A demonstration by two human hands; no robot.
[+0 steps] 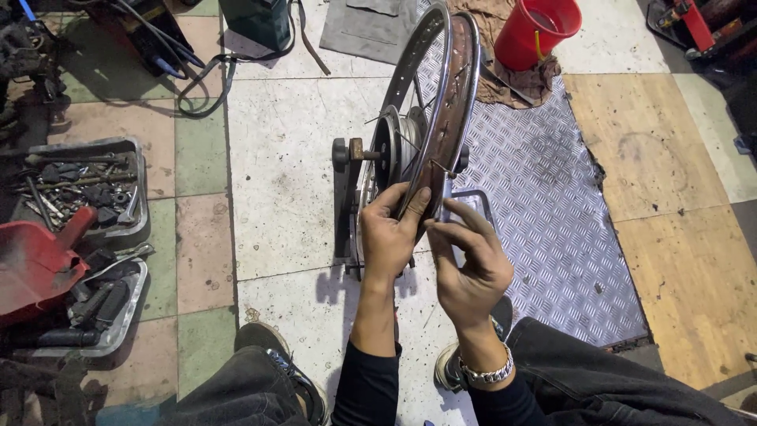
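Note:
A spoked metal wheel rim (453, 87) stands upright on a dark truing stand (344, 205), with its hub (394, 142) on the stand's axle. My left hand (389, 237) grips the near edge of the rim, fingers curled over it. Just to its right, my right hand (469, 264) pinches a thin spoke or small part at the rim's edge, with a metal bracelet at the wrist. Both sleeves are dark. My knees and shoes frame the bottom of the view.
Two metal trays of tools and parts (87, 185) sit at the left beside a red plastic piece (35, 264). A red bucket (536, 31) stands on a rag at the back. A chequer-plate metal sheet (544, 205) lies right of the stand. Cables (205, 79) run across the back left.

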